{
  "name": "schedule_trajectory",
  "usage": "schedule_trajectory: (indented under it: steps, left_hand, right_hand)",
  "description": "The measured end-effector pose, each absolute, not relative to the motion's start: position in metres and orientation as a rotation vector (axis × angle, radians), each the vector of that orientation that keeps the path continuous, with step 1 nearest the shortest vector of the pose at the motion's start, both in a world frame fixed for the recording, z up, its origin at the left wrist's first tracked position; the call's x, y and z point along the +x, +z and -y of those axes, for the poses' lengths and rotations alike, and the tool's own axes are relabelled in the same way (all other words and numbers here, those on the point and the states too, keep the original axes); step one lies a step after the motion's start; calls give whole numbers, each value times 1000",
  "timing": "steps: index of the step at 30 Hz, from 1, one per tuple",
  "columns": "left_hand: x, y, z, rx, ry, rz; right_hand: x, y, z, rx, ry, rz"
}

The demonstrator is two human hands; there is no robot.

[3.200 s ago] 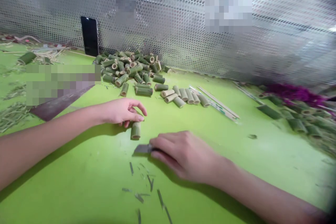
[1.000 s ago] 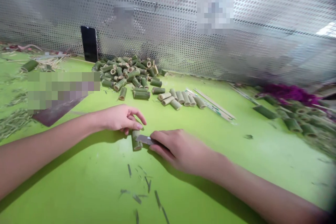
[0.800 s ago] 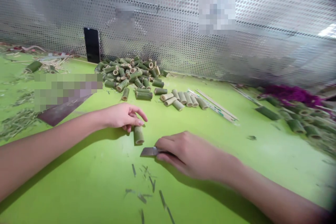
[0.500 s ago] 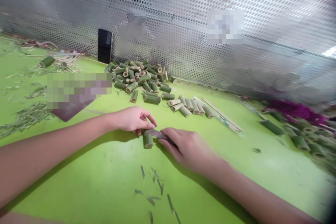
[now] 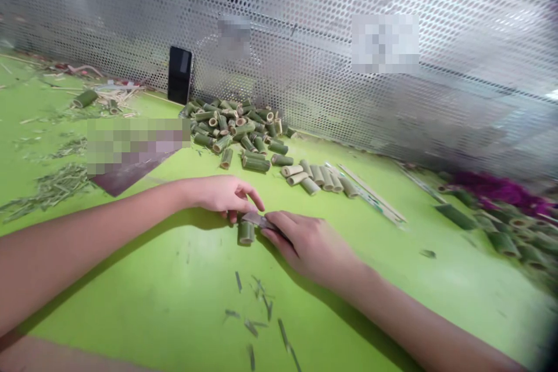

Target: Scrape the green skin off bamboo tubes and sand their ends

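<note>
Green bamboo piece under closed left fingers — right fingers seemingly tight on blade.

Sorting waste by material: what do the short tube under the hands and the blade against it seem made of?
The tube looks like bamboo: matte green skin, pale hollow end. The blade is likely steel: flat, grey, dull sheen.

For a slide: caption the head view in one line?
Left hand steadies a green bamboo piece on the table; right hand holds a small blade against it.
</note>
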State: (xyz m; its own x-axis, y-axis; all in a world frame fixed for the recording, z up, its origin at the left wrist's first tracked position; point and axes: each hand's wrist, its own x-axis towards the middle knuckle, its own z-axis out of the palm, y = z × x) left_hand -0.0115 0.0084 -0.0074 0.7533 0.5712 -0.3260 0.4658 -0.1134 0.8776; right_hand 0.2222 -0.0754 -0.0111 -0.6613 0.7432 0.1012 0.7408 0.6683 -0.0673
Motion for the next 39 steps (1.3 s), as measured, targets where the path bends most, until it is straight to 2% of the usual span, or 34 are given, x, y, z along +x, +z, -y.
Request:
schedule_trajectory:
  steps: [7,13,32,36,39]
  left_hand:
    - [-26,-10,-26,1667,-38,-511]
    - [-25,-6,-25,1715,-67,-568]
    - [-25,-2,-23,1663,-67,-632]
    - [-17,-3,-14,1711,-15,-760]
    - [-12,-9,-5,1896,264,-924]
  right_hand:
    - [224,-14,75,-1203,54,2765]
    - [222,-11,77,-1134,15,2763]
    - [215,-11,81,-1161,171,2759]
    - [214,-9,82,-1154,173,2757]
    - [213,-9,82,-1156,174,2752]
